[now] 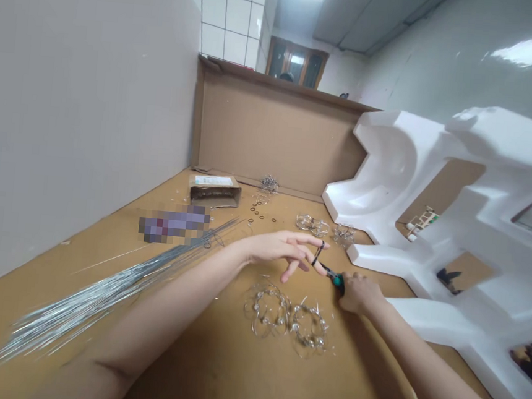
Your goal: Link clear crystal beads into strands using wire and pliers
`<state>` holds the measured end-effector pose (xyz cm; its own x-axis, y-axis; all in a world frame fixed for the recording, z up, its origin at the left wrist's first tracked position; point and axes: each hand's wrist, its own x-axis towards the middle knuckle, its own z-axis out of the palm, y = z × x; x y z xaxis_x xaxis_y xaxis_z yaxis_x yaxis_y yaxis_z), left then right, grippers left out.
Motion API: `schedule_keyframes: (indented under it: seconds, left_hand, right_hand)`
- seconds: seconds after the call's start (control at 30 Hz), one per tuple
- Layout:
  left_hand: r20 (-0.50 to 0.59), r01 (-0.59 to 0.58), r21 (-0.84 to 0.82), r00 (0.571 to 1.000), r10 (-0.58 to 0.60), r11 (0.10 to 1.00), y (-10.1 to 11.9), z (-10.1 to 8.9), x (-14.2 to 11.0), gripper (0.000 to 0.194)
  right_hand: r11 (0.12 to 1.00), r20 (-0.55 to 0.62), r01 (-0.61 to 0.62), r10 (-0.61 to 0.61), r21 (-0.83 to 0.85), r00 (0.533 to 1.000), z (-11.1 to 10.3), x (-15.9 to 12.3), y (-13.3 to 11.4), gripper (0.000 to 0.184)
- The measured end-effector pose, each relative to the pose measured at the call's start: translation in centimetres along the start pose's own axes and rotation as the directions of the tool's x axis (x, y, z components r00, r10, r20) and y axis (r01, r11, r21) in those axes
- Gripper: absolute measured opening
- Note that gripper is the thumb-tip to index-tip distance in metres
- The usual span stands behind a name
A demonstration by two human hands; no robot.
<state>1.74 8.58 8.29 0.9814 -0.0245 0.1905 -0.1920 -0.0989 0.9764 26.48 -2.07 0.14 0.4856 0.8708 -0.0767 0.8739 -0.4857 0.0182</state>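
My left hand (pixel 284 249) reaches over the brown table and pinches a small dark ring (pixel 318 254) between thumb and forefinger, the other fingers spread. My right hand (pixel 356 292) is closed round the green handle of small pliers (pixel 332 275), whose tip points up at the ring. Two tangled bundles of wire rings with beads (pixel 286 316) lie on the table just below both hands.
A long sheaf of thin silver wires (pixel 114 285) lies at the left. A small cardboard box (pixel 214 190), loose dark rings (pixel 259 210) and more wire bundles (pixel 313 225) sit farther back. Large white foam packing (pixel 468 229) fills the right. A cardboard wall (pixel 272 132) stands behind.
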Motion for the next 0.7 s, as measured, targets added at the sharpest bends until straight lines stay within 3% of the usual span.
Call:
schedule_keyframes:
  seconds: [0.1, 0.23, 0.33, 0.37, 0.43, 0.5, 0.7]
  left_hand:
    - [0.0, -0.026, -0.026, 1.0, 0.026, 0.999, -0.5, -0.8, -0.1, 0.045]
    - [-0.006, -0.046, -0.019, 0.999, 0.046, 0.999, -1.0, -1.5, 0.0, 0.045]
    - [-0.04, -0.05, -0.044, 0.998, 0.048, 0.998, -1.1, -1.9, -0.1, 0.046]
    - [-0.055, -0.045, -0.059, 0.998, 0.041, 0.997, -1.1, -1.9, -0.1, 0.046]
    - [-0.07, -0.035, -0.094, 0.997, 0.029, 0.995, -1.1, -2.0, -0.1, 0.046]
    - [-0.068, -0.042, -0.132, 0.997, 0.033, 0.99, -1.2, -1.9, 0.0, 0.045]
    - [-0.036, -0.087, -0.237, 0.996, 0.081, 0.968, -1.3, -1.2, 0.2, 0.043]
  right_hand:
    - [0.999, 0.001, 0.046, -0.046, -0.008, 0.999, -0.6, -0.2, 0.5, 0.031]
    - [0.987, 0.045, 0.088, -0.095, 0.133, 0.994, -2.6, -1.0, 1.7, 0.039]
    - [0.931, 0.11, 0.176, -0.22, 0.319, 0.969, -5.2, -2.7, 2.8, 0.046]
    - [0.887, 0.119, 0.212, -0.282, 0.41, 0.952, -6.2, -3.5, 3.2, 0.05]
    - [0.61, 0.143, 0.185, -0.449, 0.77, 0.882, -7.8, -5.0, 3.6, 0.053]
    - [0.483, 0.172, 0.119, -0.516, 0.868, 0.839, -9.1, -6.1, 3.4, 0.051]
    - [0.481, 0.278, 0.093, -0.641, 0.872, 0.715, -10.7, -6.8, 1.5, 0.055]
